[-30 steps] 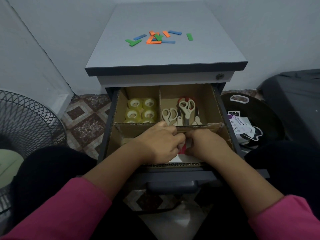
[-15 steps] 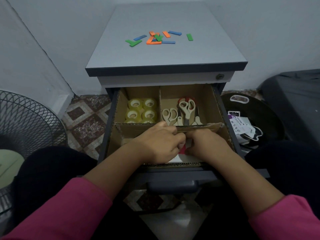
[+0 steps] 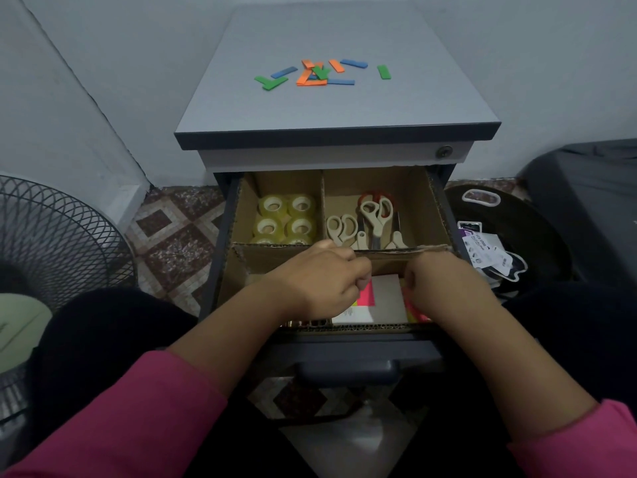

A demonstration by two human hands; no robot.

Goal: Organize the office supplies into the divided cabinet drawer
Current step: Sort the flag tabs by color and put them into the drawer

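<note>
The cabinet drawer (image 3: 365, 365) is open and split by cardboard dividers (image 3: 323, 208). Several clear tape rolls (image 3: 286, 219) fill the back left compartment. Scissors (image 3: 374, 219) lie in the back right one. In the front compartment lies a sticky note pad (image 3: 377, 300) with a white cover and a pink strip. My left hand (image 3: 320, 281) has curled fingers that pinch the pad's left edge. On the right, my right hand (image 3: 437, 284) curls over a neon orange-pink sticky pad (image 3: 415, 313), which is mostly hidden beneath it.
Several green, blue and orange strips (image 3: 319, 74) lie scattered on the cabinet top (image 3: 327, 108). A black fan (image 3: 51, 243) stands on the floor at left. A dark round tray with packets (image 3: 489, 250) sits at right, beside a dark box (image 3: 593, 201).
My two hands have drawn apart within the front compartment, which uncovers the white and pink sticky note pad between them. Nothing else has moved.
</note>
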